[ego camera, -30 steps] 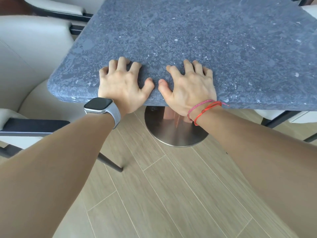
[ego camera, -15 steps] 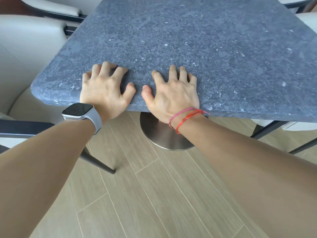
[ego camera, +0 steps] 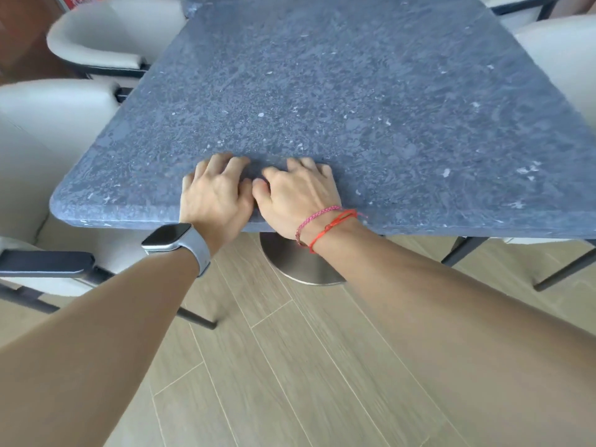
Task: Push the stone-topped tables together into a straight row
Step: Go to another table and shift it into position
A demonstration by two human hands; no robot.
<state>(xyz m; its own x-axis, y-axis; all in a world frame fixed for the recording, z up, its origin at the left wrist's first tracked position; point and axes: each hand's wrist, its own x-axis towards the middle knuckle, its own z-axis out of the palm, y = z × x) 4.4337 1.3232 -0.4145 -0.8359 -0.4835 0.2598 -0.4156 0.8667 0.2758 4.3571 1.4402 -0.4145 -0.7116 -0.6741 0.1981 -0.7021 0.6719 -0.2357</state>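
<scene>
Found side by side at the near edge of the stone-topped table (ego camera: 354,91), just above the pedestal base (ego camera: 290,269): left hand (ego camera: 216,196) and right hand (ego camera: 298,195), fingers bent and pressing on the stone, closed round nothing. Recommend pushing level, with equal pressure either side of centre, to prevent slewing toward the white chair (ego camera: 54,124) at the left edge. Cannot confirm alignment beyond the far edge.

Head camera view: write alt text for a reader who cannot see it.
The left hand and right hand press side by side on the near edge of a dark grey stone-topped table. A smartwatch is on the left wrist, red and pink string bracelets on the right. Cream chairs flank the table; its round metal base sits on a pale wood-plank floor.
</scene>
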